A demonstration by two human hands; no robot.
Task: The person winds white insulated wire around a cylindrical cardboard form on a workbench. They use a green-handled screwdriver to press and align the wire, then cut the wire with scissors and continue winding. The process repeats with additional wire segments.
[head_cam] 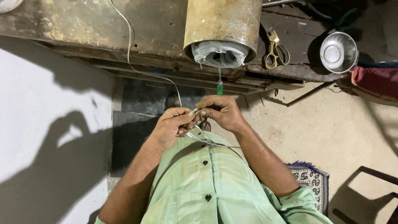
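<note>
My left hand (173, 124) and my right hand (222, 112) meet in front of my chest, both pinching thin white wire (195, 112). Loops of the wire hang below my hands over my green shirt. One strand (131, 49) runs from my left hand up across the bench. A green-handled screwdriver (220, 88) sticks up just above my right hand; I cannot tell if that hand holds it. Above it a rusty metal cylinder (224, 25) lies on the bench with a coil of white wire (219, 54) inside its open end.
Yellow-handled scissors (275, 49) and a steel bowl (338, 52) rest on the worn bench (83, 25). A red cloth (375, 81) is at the right edge, a patterned mat (311, 178) on the concrete floor, and a white wall (37, 124) on the left.
</note>
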